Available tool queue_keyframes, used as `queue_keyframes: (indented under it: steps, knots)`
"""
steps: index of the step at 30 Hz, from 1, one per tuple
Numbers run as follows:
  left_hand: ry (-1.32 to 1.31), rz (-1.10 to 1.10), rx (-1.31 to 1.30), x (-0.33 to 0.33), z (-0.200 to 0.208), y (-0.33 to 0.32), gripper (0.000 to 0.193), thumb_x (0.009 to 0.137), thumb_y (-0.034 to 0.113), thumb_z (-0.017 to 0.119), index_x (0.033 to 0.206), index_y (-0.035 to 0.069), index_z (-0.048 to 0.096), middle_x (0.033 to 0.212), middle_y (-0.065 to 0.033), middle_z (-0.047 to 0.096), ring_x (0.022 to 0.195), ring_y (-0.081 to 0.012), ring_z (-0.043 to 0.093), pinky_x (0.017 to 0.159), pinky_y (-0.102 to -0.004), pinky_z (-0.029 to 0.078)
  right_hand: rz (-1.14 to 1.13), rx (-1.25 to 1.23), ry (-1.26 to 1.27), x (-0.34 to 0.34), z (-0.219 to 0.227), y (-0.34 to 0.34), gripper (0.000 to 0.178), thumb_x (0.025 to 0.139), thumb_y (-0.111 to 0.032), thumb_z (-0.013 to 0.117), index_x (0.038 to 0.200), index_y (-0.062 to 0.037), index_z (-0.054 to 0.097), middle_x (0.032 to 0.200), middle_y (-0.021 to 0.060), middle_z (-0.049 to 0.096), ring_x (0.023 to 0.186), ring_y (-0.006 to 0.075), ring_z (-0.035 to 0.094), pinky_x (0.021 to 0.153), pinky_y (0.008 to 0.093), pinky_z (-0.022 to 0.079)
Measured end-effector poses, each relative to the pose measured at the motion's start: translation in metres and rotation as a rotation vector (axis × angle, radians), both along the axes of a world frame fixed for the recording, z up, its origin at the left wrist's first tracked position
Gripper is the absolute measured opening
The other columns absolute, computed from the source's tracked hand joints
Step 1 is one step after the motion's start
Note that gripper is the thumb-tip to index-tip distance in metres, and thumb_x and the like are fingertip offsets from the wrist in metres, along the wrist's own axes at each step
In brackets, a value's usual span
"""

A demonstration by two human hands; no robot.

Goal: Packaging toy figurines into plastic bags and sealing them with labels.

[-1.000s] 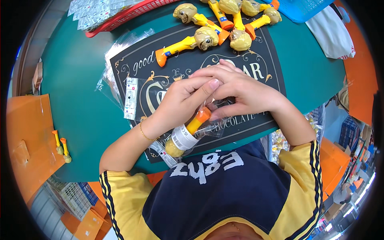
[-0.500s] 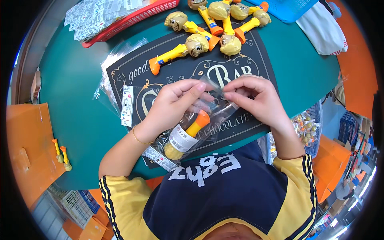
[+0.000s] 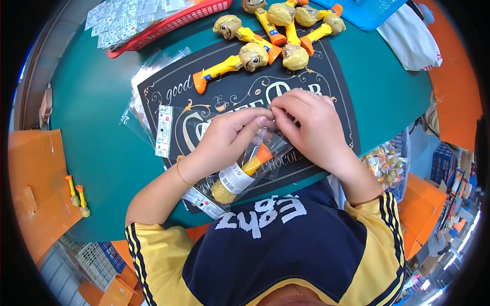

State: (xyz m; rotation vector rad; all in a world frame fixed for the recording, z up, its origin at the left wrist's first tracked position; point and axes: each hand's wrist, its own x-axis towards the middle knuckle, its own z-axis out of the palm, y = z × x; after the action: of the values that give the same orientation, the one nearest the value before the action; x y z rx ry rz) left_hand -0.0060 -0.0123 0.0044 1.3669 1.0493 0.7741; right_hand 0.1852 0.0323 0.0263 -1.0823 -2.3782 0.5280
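A clear plastic bag (image 3: 278, 145) lies over the dark placemat, its upper end pinched between the fingers of my left hand (image 3: 232, 133) and my right hand (image 3: 310, 125), which meet there. Inside the bag is a yellow figure-headed toy (image 3: 253, 162) with an orange end pointing up and right. Its blond head (image 3: 222, 194) is toward my body, and a white label (image 3: 236, 178) wraps its neck. Left of my left hand, another clear bag with a printed white strip (image 3: 163, 131) lies flat. Several similar loose toys (image 3: 252, 57) are spread beyond my hands.
A red basket (image 3: 171, 25) of printed packets stands at the far left, a blue tray (image 3: 365, 15) at the far right. Below the table's right edge is a clear bag of packed toys (image 3: 388, 168). Two small toys (image 3: 81, 201) lie by an orange box (image 3: 38, 178) at left.
My right hand has moved left and its fingers now meet those of my left hand at the bag's upper end. The toy has shifted slightly right.
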Motion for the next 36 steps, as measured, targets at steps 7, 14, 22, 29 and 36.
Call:
queue_keyframes:
  steps: [7, 14, 22, 29, 36]
  knots:
    - [-0.24, 0.103, -0.239, -0.002, -0.001, 0.0, 0.027, 0.102, 0.014, 0.043, 0.117, -0.002, 0.058, 0.105, -0.0126, 0.066, 0.093, -0.0173, 0.067, 0.08, -0.0283, 0.054, -0.389, 0.046, 0.069, 0.061, 0.004, 0.024, 0.01, 0.087, -0.007, 0.06, 0.094, 0.0, 0.064, 0.086, 0.0089, 0.063, 0.076, 0.0175, 0.06, 0.069, 0.027, 0.048]
    - [-0.277, 0.116, -0.221, -0.003, -0.008, -0.001, 0.029, 0.102, 0.018, 0.042, 0.12, 0.001, 0.058, 0.108, -0.01, 0.065, 0.096, -0.0154, 0.066, 0.081, -0.0261, 0.053, -0.242, -0.141, 0.135, 0.085, 0.039, -0.003, 0.013, 0.083, -0.004, 0.067, 0.094, 0.0006, 0.07, 0.09, 0.0094, 0.068, 0.085, 0.0177, 0.063, 0.076, 0.026, 0.047]
    - [-0.16, 0.128, 0.029, 0.003, -0.007, -0.002, 0.029, 0.1, 0.017, 0.047, 0.122, 0.001, 0.058, 0.107, -0.0095, 0.067, 0.095, -0.0135, 0.065, 0.079, -0.0246, 0.053, -0.044, 0.12, 0.202, -0.004, 0.001, -0.009, 0.018, 0.073, -0.007, 0.076, 0.09, -0.004, 0.07, 0.084, 0.0077, 0.067, 0.07, 0.0186, 0.065, 0.063, 0.0278, 0.051]
    - [-0.116, 0.089, -0.005, 0.001, -0.005, -0.001, 0.027, 0.1, 0.013, 0.046, 0.117, -0.003, 0.06, 0.104, -0.0096, 0.068, 0.096, -0.0129, 0.065, 0.081, -0.0261, 0.052, -0.148, 0.009, 0.174, 0.008, 0.004, 0.003, 0.007, 0.077, -0.004, 0.069, 0.084, -0.0018, 0.066, 0.08, 0.0093, 0.065, 0.069, 0.0198, 0.065, 0.063, 0.0285, 0.051]
    - [-0.328, 0.102, -0.203, -0.001, -0.006, 0.003, 0.031, 0.102, 0.016, 0.043, 0.121, -0.005, 0.055, 0.111, -0.0142, 0.063, 0.098, -0.0192, 0.065, 0.086, -0.0304, 0.053, -0.42, -0.218, 0.169, 0.105, 0.032, 0.009, 0.009, 0.084, -0.003, 0.064, 0.091, 0.0021, 0.067, 0.087, 0.0062, 0.065, 0.074, 0.01, 0.06, 0.068, 0.0226, 0.047]
